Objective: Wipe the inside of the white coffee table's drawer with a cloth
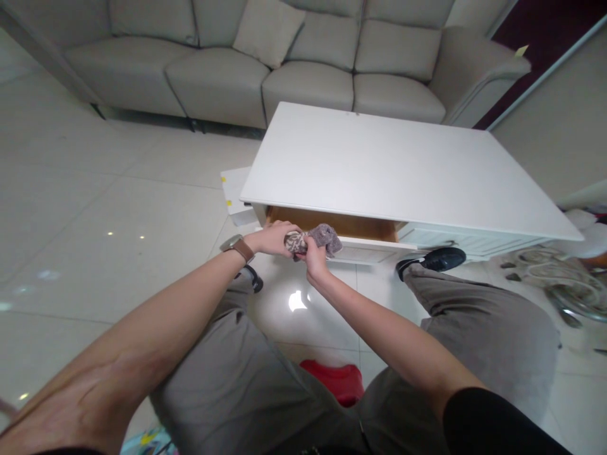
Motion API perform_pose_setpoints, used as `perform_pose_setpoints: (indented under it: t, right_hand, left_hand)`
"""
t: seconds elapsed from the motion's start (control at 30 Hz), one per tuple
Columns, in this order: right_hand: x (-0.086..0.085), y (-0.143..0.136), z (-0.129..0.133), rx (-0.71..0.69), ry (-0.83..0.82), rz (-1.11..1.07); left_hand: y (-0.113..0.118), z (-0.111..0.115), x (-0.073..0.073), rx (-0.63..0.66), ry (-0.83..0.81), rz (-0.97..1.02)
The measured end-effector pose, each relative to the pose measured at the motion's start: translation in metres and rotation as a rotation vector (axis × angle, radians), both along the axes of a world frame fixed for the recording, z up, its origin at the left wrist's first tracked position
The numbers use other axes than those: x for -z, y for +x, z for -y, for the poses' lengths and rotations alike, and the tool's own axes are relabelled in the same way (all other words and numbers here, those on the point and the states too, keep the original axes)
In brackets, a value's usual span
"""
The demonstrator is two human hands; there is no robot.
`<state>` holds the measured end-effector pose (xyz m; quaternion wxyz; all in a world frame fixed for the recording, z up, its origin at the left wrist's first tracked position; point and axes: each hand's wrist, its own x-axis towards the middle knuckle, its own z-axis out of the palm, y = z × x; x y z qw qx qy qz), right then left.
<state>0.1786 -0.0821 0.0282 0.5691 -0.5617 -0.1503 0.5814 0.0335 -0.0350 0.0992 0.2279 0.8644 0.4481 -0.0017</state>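
Note:
A bundle of grey-brown fabric point(325, 236) with a lighter patterned part on its left is held up at the front of a pulled-out drawer point(372, 252). My left hand point(277, 239), with a watch on the wrist, has its fingers around the patterned end. From below, my right hand point(315, 258) grips the middle of the bundle. The drawer belongs to a white low table point(379, 167), and its visible inside is bare wood. Exactly what the fabric is cannot be made out.
A white box point(234, 189) stands at the table's left side. A long grey sofa point(308, 88) runs behind it. Something red point(337, 381) lies on the floor between my legs. A metal-framed object point(576, 284) is at the right.

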Motion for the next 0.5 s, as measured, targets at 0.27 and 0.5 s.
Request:
perform_pose_setpoints:
  t: [0.27, 0.5]
  right_hand:
    - [-0.026, 0.051, 0.001, -0.662, 0.149, 0.254]
    - [-0.075, 0.212, -0.046, -1.294, 0.467, 1.645]
  left_hand:
    - [0.019, -0.006, 0.005, -0.122, 0.077, 0.036]
    - [-0.01, -0.021, 0.002, -0.266, 0.061, 0.011]
